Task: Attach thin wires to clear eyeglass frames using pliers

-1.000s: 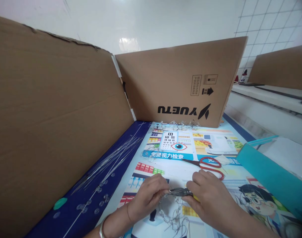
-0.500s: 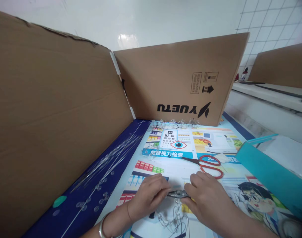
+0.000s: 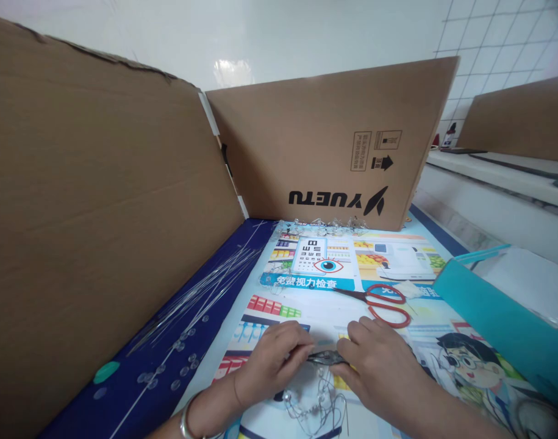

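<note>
in the head view, the surface is spread with a blue cloth [image 3: 84,421], and a printed poster [image 3: 327,308] lies over most of it, showing an eye, an eye chart and a cartoon figure in glasses. 2 tall panels stand around it: the left panel [image 3: 100,201], plain brown cardboard, and the back panel [image 3: 315,146], with black print upside down. white tape [image 3: 209,113] joins them at the corner.

the right hand [image 3: 382,363] is closed around the pliers [image 3: 324,358], which point left above the poster. the left hand [image 3: 276,360], with a bangle [image 3: 184,424] at the wrist, has its fingers pressed together at the pliers' tip; i cannot tell what is between them. just below the pliers, a tangle of beaded wire [image 3: 322,396] lies near the poster's front edge.

beyond the hands are red-handled scissors [image 3: 368,298] and a white scrap [image 3: 407,289]. more beaded wire lies along the foot of the back panel. on the blue cloth are thin strands [image 3: 200,286], clear beads [image 3: 184,370] and a green disc [image 3: 107,372].

a teal box [image 3: 502,317] sits at right. past it, a ledge [image 3: 502,174] carries a small bottle [image 3: 450,135]; behind are a pale wall [image 3: 333,30] and white tiles [image 3: 480,36].
</note>
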Action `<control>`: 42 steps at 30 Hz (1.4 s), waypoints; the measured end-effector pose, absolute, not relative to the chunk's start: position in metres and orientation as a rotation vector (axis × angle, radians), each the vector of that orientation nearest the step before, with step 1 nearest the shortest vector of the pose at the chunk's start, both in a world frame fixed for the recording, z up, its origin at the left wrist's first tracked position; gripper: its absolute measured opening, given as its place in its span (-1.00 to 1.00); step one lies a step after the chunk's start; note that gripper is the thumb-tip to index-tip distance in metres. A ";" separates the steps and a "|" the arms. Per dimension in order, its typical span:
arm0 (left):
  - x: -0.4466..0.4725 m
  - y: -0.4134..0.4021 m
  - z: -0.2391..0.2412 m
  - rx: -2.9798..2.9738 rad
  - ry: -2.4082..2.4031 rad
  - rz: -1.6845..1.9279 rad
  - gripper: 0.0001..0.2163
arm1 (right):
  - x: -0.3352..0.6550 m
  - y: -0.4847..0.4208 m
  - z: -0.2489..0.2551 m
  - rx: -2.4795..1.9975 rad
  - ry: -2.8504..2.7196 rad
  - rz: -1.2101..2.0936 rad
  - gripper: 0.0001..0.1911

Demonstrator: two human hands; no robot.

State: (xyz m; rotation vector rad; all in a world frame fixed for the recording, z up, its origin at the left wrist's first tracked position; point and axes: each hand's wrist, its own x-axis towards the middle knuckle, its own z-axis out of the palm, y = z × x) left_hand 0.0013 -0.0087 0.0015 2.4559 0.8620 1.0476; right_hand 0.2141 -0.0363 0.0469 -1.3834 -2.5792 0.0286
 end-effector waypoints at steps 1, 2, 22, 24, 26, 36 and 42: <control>0.001 -0.009 0.002 2.459 0.862 1.043 -0.92 | 0.214 -0.036 0.047 -1.384 -2.581 0.036 -0.89; 0.001 -0.009 0.002 2.462 0.859 1.041 -0.92 | 0.214 -0.036 0.047 -1.384 -2.584 0.044 -0.90; 0.001 -0.010 0.000 2.463 0.855 1.026 -0.92 | 0.213 -0.035 0.046 -1.398 -2.621 0.082 -0.88; 0.001 -0.010 -0.001 2.466 0.860 1.022 -0.92 | 0.213 -0.035 0.047 -1.405 -2.624 0.095 -0.88; 0.001 -0.010 -0.001 2.472 0.863 1.012 -0.92 | 0.213 -0.036 0.048 -1.408 -2.626 0.101 -0.87; 0.001 -0.010 -0.002 2.477 0.857 1.008 -0.93 | 0.215 -0.035 0.046 -1.394 -2.630 0.086 -0.86; 0.001 -0.008 -0.001 2.450 0.870 1.024 -0.93 | 0.215 -0.035 0.047 -1.400 -2.627 0.040 -0.88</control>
